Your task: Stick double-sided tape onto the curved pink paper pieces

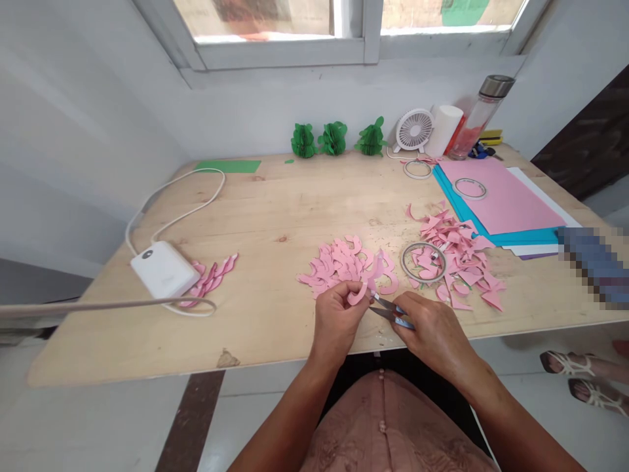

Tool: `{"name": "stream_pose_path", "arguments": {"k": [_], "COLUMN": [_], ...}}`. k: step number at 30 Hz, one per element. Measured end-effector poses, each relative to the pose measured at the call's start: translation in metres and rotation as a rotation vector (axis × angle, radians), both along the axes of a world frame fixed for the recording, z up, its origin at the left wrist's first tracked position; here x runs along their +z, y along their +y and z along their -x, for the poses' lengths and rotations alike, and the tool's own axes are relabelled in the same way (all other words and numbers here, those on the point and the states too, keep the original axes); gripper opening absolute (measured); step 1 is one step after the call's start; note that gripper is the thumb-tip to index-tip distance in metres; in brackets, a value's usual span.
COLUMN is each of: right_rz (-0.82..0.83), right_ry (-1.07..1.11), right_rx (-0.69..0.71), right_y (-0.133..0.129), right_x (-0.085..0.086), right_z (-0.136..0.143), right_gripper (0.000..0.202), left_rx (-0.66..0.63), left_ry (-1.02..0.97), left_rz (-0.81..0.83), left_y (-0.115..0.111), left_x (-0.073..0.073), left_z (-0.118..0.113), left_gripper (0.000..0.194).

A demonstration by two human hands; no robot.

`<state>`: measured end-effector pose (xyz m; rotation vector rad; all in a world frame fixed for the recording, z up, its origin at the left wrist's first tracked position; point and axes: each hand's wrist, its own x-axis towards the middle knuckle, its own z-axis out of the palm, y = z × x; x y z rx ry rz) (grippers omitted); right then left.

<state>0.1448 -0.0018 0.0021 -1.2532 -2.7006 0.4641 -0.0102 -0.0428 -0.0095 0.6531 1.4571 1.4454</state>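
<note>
My left hand (340,319) pinches a curved pink paper strip (358,296) near the front edge of the table. My right hand (426,326) is closed around the handles of a pair of scissors (388,312), whose blades are parted and point left at the paper. Just behind my left hand lies a pile of curved pink paper pieces (339,262). Beyond my right hand, pink paper scraps (459,246) are strewn about, and a roll of clear tape (403,262) rests on some of them.
Pink and blue paper sheets (511,203) lie at right, with another tape roll (456,189) on top. Green paper shapes (333,139), a small fan (414,130) and a bottle (476,124) stand along the wall. A white power bank (164,270) with a cable sits at left.
</note>
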Motion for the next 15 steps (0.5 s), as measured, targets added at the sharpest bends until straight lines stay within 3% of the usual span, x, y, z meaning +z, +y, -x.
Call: {"name": "stream_pose_path", "arguments": {"k": [8, 15], "right_rz": [0.145, 0.263], "right_ry": [0.138, 0.458], "right_rx": [-0.029, -0.159], "right_y": [0.0021, 0.0006], "right_x": [0.0025, 0.0076], "right_z": [-0.0057, 0.0010], "right_gripper": [0.015, 0.022], "left_rx": [-0.041, -0.069], "left_ry": [-0.408, -0.424], "left_rz": [0.058, 0.057], "left_y": [0.0023, -0.0010], "left_x": [0.0085, 0.0102], "left_z": [0.0018, 0.0003], "left_gripper": [0.013, 0.014]}}
